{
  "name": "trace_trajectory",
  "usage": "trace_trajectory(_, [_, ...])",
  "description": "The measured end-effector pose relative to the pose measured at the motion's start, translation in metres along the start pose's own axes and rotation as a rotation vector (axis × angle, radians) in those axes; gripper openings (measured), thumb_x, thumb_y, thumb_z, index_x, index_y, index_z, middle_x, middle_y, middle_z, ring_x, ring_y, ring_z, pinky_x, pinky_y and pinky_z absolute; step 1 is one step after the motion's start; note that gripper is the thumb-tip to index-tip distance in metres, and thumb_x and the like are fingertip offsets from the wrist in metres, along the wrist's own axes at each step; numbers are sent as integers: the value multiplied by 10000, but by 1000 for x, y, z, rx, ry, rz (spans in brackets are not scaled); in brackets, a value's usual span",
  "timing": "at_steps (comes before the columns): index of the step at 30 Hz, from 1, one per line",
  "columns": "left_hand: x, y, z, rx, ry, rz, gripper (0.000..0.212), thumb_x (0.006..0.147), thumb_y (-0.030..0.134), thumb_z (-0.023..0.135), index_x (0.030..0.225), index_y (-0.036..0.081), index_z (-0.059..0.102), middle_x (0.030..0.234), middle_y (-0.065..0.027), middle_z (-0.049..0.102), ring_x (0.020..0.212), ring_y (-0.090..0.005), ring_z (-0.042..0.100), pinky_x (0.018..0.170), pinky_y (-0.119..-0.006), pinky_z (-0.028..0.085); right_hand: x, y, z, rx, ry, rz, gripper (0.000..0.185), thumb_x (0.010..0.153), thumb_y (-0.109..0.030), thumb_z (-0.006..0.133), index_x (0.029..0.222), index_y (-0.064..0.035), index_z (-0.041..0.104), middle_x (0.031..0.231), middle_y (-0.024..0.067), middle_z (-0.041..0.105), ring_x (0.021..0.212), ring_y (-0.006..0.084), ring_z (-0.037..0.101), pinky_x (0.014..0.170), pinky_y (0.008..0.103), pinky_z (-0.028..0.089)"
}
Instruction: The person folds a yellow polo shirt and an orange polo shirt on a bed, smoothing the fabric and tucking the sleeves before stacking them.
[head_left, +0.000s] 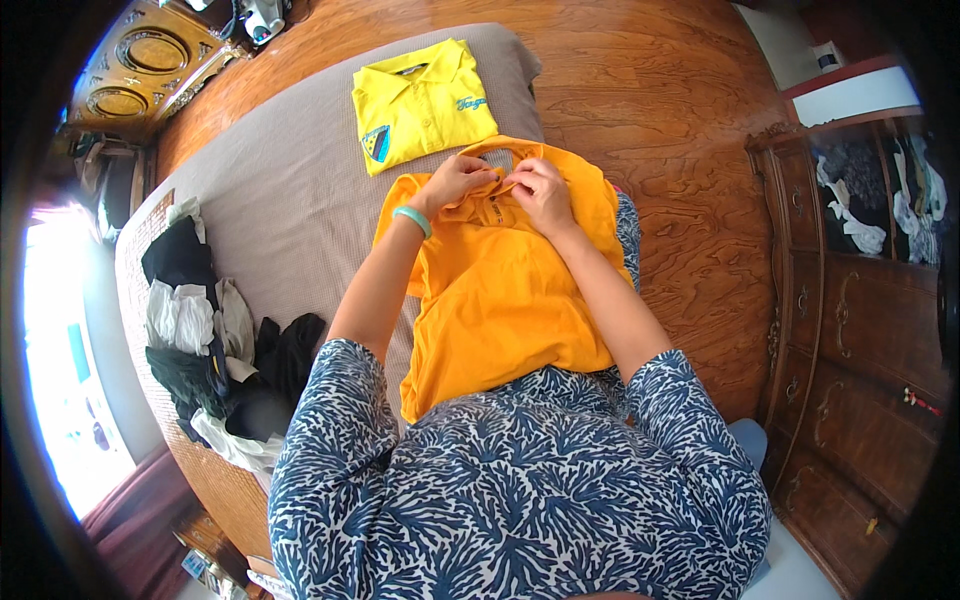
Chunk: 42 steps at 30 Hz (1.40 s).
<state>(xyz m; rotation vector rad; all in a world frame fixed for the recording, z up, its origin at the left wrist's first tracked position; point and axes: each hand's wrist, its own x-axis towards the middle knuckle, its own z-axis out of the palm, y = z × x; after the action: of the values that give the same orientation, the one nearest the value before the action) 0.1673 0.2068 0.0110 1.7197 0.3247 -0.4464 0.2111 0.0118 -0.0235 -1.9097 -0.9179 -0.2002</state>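
Observation:
An orange collared shirt (510, 292) lies spread across my lap and the bed's edge, its collar end away from me. My left hand (461, 182), with a pale green bangle (412, 219) on the wrist, pinches the cloth by the collar opening. Close beside it, my right hand (540, 193) grips the other side of the same opening between thumb and fingers. The fingertips nearly meet, and whether a button sits between them is hidden. Just beyond lies a yellow polo shirt (427, 105), neatly folded, collar up, with blue embroidery and a badge.
A grey-brown cover (285, 157) is on the bed. Rumpled black and white clothes (217, 322) are heaped at the left. A dark wooden dresser (847, 322) with clothes in its upper compartments stands right, past the wooden floor (690, 225). Carved furniture (150, 60) is at far left.

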Motion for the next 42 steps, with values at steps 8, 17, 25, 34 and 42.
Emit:
trace_trajectory(8, [15,-22,-3,165,2,150,228,797,207,694,717,-2,648,583,14,505,529,-64,411,484,-251,340,-1,1,3,-15,-49,153,128,709,-4,646,829,-49,643,863,84,633,808,283,600,726,384,480])
trace_trajectory(17, [19,-20,6,-8,89,-27,155,765,133,664,721,-16,661,658,-16,580,594,-76,503,550,-244,416,-2,-7,4,28,-106,-187,174,701,14,685,862,-43,650,907,82,630,849,270,613,749,348,515])
trace_trajectory(25, [21,-21,5,-161,33,5,114,758,90,648,740,-18,679,699,-15,599,630,-84,502,563,-249,422,-2,-9,4,70,-100,-33,197,727,0,683,914,-32,631,910,117,644,836,314,631,722,373,519])
trace_trajectory(34, [3,-3,13,430,94,214,243,774,207,666,791,-35,681,647,-122,628,600,-206,568,605,-327,454,-4,-6,4,173,-176,200,182,719,-53,695,880,-6,624,810,144,671,738,274,667,668,342,531])
trace_trajectory(42, [-12,16,13,995,-56,474,275,728,253,687,893,33,678,903,-153,668,804,-325,617,703,-386,495,-3,0,3,296,-263,334,196,716,-72,709,879,4,630,804,126,684,749,196,682,694,294,537])
